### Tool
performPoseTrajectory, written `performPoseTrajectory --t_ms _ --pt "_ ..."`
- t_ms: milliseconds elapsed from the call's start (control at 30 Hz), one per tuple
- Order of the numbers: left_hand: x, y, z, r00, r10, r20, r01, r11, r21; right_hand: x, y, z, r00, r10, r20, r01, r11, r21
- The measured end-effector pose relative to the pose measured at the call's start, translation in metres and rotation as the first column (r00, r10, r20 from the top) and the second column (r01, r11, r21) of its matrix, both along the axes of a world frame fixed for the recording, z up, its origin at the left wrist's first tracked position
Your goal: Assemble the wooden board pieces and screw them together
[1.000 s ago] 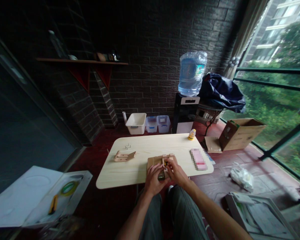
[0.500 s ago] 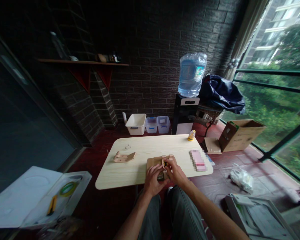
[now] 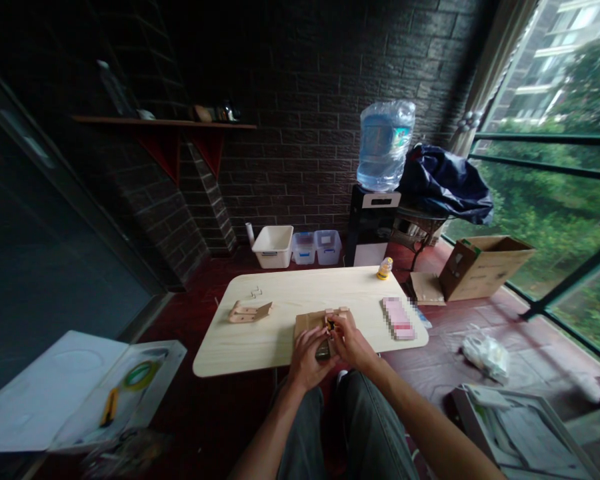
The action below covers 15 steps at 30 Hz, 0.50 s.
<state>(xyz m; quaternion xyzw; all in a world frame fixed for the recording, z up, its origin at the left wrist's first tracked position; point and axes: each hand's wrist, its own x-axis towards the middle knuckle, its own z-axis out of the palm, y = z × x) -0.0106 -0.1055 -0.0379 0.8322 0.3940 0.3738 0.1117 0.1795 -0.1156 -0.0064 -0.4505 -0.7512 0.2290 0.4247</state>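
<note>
At the table's near edge, my left hand [image 3: 309, 360] curls its fingers over a pale wooden part, which lies on a piece of brown cardboard [image 3: 306, 322]. My right hand [image 3: 350, 341] is closed beside it, fingertips pinched on a small yellow-and-black thing [image 3: 331, 326] whose kind is too small to make out. Light wood ends [image 3: 343, 311] show beyond the fingers; the rest of that part is covered by both hands. A dark olive block [image 3: 323, 351] shows in the gap below them. Left of the hands lies a wooden bracket-like piece [image 3: 250, 312] with holes.
Several small metal screws [image 3: 256, 292] lie on the pale table [image 3: 280, 287]. A yellow-capped container [image 3: 385, 269] stands at its far right corner, near a blurred pink object [image 3: 399, 319]. Open cases flank me: a white one [image 3: 150, 380] at left, a grey one [image 3: 520, 433] at right.
The camera view has shifted very slightly. Both hands keep almost the same place and grip, with only a small movement of the fingers.
</note>
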Motion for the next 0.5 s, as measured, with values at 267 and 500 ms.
performPoseTrajectory --t_ms 267,500 --pt "0.0020 0.0039 -0.0003 1.000 -0.001 -0.009 0.001 1.000 -0.003 0.0028 0.0042 0.0017 1.000 -0.015 0.026 0.015 1.000 0.018" --pt "0.0015 0.0012 0.0038 1.000 -0.005 0.000 0.005 1.000 -0.029 0.0044 0.0103 -0.0018 1.000 -0.022 0.000 0.022 1.000 0.012"
